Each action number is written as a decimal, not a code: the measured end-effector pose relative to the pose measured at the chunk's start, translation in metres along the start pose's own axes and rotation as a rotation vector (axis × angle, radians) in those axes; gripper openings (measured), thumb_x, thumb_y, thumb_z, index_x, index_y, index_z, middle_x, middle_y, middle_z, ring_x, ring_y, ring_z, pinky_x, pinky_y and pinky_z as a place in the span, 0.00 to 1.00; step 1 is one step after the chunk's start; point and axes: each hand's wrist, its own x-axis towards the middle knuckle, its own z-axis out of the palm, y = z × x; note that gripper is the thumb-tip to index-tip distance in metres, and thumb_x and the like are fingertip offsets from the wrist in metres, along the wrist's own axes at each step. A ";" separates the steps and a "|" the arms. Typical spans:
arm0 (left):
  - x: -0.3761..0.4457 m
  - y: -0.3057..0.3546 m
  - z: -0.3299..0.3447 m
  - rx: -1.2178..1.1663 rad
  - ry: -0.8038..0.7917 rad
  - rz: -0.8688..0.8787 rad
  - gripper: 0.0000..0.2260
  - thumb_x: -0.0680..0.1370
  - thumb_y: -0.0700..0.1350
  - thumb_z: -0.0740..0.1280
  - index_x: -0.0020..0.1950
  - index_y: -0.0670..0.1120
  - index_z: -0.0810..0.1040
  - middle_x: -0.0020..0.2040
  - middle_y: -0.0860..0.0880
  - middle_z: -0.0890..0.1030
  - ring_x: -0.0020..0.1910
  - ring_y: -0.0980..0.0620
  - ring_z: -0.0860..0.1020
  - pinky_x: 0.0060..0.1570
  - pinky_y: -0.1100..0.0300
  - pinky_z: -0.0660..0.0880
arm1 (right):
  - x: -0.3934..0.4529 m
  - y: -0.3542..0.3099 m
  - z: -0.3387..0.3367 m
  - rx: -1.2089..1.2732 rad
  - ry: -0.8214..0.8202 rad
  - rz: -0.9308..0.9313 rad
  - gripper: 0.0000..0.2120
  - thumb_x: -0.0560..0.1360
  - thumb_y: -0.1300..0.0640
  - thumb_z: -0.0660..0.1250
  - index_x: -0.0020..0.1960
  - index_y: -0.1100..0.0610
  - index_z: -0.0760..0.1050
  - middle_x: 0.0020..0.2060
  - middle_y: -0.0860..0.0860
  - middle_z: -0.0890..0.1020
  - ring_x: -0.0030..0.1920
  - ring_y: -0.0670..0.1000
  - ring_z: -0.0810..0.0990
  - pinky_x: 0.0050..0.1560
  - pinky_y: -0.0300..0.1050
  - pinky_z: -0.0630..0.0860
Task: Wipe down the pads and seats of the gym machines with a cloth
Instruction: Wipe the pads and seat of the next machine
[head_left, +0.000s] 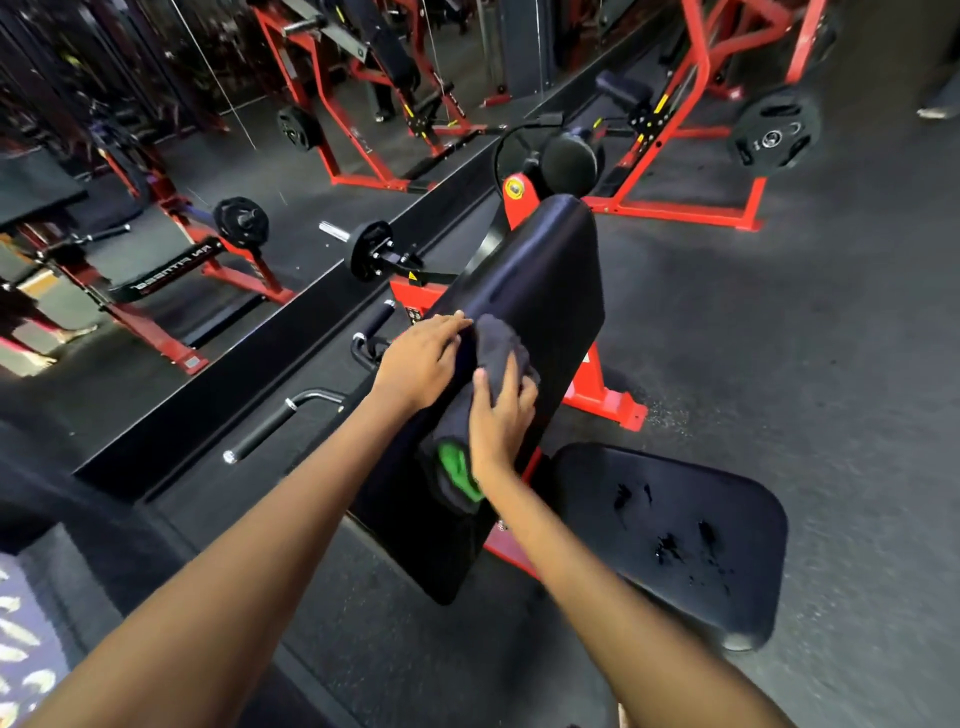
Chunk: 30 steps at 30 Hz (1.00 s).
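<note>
From the head camera, you reach both arms out over the long black back pad (530, 291) of a red-framed machine. Your right hand (501, 415) holds the dark cloth (496, 348) against the pad, its fingers (511, 376) curled into the bunched fabric; a green patch of the cloth shows beside your wrist. Your left hand (421, 358) lies flat on the pad just left of the cloth, fingers straight and released, tips touching the cloth's upper edge. The black seat (675, 540) sits lower right, its surface scuffed with dark marks. A mirror (208, 156) along the left wall reflects red machines and weight plates.
</note>
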 end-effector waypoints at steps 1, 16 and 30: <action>0.005 0.000 -0.001 0.005 0.034 -0.023 0.22 0.75 0.43 0.52 0.64 0.42 0.76 0.62 0.44 0.78 0.61 0.43 0.75 0.62 0.55 0.65 | -0.017 0.004 -0.001 -0.009 -0.025 -0.095 0.26 0.77 0.45 0.63 0.71 0.55 0.68 0.65 0.63 0.70 0.62 0.62 0.69 0.64 0.47 0.62; 0.026 0.011 0.002 -0.125 0.013 -0.134 0.21 0.79 0.38 0.56 0.72 0.39 0.66 0.70 0.40 0.70 0.69 0.43 0.69 0.68 0.54 0.62 | 0.031 -0.004 -0.007 -0.055 -0.107 -0.099 0.25 0.78 0.50 0.64 0.74 0.51 0.64 0.69 0.61 0.66 0.63 0.65 0.67 0.66 0.55 0.64; 0.032 0.009 0.009 0.199 -0.130 0.006 0.23 0.81 0.39 0.54 0.77 0.45 0.57 0.78 0.49 0.53 0.77 0.49 0.53 0.73 0.50 0.50 | 0.046 0.004 -0.011 -0.054 -0.090 -0.029 0.25 0.79 0.51 0.62 0.74 0.57 0.64 0.66 0.63 0.67 0.63 0.63 0.69 0.63 0.50 0.65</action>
